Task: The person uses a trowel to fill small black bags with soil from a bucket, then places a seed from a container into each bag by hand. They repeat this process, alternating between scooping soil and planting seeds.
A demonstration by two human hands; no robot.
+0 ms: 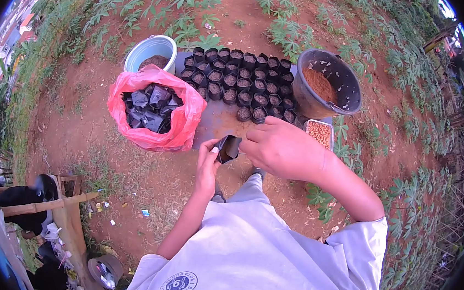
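Note:
Both my hands hold one small black plastic nursery bag (228, 147) in front of me. My left hand (207, 162) grips its lower left side with the fingers. My right hand (281, 146) pinches its right edge from above. Beyond the bag, several filled black nursery bags (240, 79) stand in rows on a grey board (217, 123). A red plastic sack (181, 127) full of empty black bags lies to the left of my hands.
A light blue bucket (151, 49) with dark soil stands behind the red sack. A black tub (347, 89) with brown material sits at the right, a small tray of seeds (318, 132) below it. Cassava plants surround the bare red earth. Wooden pieces lie at lower left.

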